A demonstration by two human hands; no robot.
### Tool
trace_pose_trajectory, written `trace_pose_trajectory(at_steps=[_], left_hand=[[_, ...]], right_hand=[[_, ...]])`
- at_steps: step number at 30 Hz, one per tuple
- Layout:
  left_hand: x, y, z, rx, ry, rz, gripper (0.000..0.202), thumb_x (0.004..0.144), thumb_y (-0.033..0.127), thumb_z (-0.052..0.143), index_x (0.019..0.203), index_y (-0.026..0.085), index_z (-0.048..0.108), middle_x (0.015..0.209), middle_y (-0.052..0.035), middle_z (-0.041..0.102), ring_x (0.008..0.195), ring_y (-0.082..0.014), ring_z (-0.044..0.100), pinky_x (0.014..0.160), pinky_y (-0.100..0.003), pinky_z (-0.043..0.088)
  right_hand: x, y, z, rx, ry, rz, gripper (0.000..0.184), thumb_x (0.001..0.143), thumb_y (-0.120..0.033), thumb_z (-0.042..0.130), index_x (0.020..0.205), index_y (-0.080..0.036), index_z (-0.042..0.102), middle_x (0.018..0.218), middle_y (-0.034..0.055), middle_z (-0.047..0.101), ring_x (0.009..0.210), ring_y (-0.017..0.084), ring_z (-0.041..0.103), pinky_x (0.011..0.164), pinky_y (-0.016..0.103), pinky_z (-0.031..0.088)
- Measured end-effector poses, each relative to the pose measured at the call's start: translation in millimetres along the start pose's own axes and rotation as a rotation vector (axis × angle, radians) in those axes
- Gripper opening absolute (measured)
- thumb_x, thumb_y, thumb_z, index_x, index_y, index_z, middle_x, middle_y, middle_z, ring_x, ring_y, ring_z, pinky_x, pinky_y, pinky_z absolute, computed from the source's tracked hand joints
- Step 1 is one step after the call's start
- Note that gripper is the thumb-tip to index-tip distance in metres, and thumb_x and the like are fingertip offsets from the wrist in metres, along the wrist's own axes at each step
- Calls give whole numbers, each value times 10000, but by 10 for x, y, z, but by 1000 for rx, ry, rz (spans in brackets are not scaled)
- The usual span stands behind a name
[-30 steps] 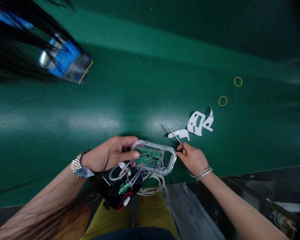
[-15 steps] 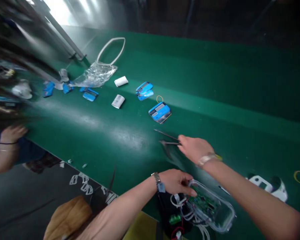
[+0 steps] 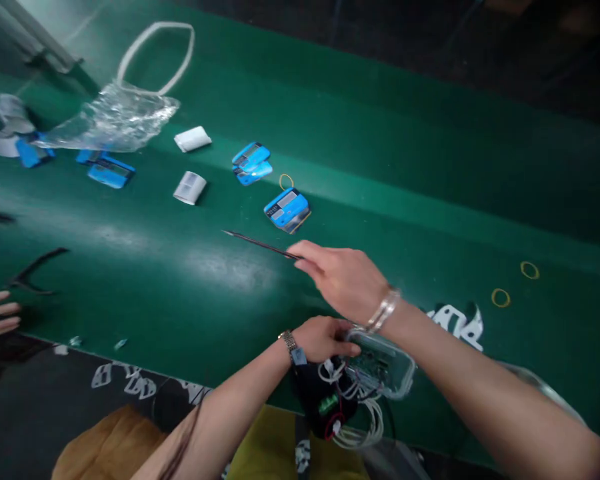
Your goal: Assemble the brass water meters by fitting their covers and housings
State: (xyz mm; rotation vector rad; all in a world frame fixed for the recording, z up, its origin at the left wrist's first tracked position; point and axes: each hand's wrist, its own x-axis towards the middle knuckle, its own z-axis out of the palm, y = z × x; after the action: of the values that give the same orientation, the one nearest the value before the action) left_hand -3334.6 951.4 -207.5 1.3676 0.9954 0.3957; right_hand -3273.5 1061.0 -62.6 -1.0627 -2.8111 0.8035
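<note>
Clear case (image 3: 399, 375), 5 o'clock | left grip (image 3: 323, 340) pinching its 10-o'clock end; right grip (image 3: 347, 277) pinching pointed tool (image 3: 260, 243) | case likely light, stiff, slick; wires (image 3: 377, 423) probably fragile, hold by rim (image 3: 411, 381)

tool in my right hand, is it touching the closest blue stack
Apart: the head view shows a strip of bare green table between the tool and the lower edge of the blue stack.

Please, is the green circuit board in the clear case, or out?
In: the green board shows within the rim of the clear case, held by the left hand.
</note>
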Motion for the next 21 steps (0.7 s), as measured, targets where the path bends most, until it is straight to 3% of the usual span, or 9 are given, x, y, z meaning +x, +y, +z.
trace_pose_trajectory(at_steps=[4, 7, 9, 11, 14, 17, 21], left_hand=[[62, -18, -36, -10, -60, -26, 330, 888, 511, 605, 895, 186, 662, 717, 15, 611, 664, -151, 548, 590, -250, 376], [111, -28, -33, -51, -83, -48, 319, 912, 488, 581, 894, 176, 639, 764, 8, 617, 693, -135, 540, 619, -234, 376], [129, -30, -18, -97, -102, -64, 314, 920, 480, 574, 911, 172, 636, 784, 3, 623, 707, -131, 543, 634, -234, 379], [138, -23, -5, -139, -112, -84, 307, 922, 476, 574, 907, 174, 627, 787, 4, 619, 717, -130, 545, 642, -235, 385], [146, 15, 0, -187, -127, -114, 294, 929, 466, 572, 912, 176, 614, 795, 15, 604, 730, -126, 543, 658, -235, 399], [149, 72, -12, -209, -162, -141, 298, 938, 465, 564, 939, 169, 603, 801, 19, 598, 735, -126, 546, 662, -237, 414], [146, 142, -27, -196, -172, -157, 290, 942, 454, 568, 918, 166, 586, 781, 28, 588, 715, -118, 545, 636, -226, 419]], right_hand=[[-1276, 615, -17, -134, -97, 313, 353, 1035, -310, 392, 1334, -359, 574, 1229, -6, 729, 1035, 216, 719, 821, 364, 548], [-2019, 777, 73, -135, -110, 412, 405, 1039, -307, 394, 1422, -409, 479, 1275, -38, 705, 993, 171, 727, 800, 342, 571], [-2315, 794, 130, -150, -106, 399, 449, 1036, -274, 405, 1464, -410, 425, 1197, -29, 729, 930, 150, 719, 771, 321, 564], [-2461, 785, 184, -248, -105, 359, 503, 1021, -235, 428, 1495, -399, 384, 988, -18, 739, 802, 159, 686, 697, 324, 537], [-2502, 779, 248, -439, -97, 308, 558, 973, -180, 487, 1491, -373, 413, 715, -27, 614, 651, 180, 596, 591, 333, 450], [-2495, 808, 261, -541, -79, 268, 556, 929, -148, 521, 1447, -348, 496, 648, -25, 537, 611, 183, 549, 560, 336, 376], [-2554, 888, 212, -566, -92, 255, 545, 935, -188, 514, 1459, -335, 484, 618, -28, 529, 543, 174, 538, 515, 345, 309]])
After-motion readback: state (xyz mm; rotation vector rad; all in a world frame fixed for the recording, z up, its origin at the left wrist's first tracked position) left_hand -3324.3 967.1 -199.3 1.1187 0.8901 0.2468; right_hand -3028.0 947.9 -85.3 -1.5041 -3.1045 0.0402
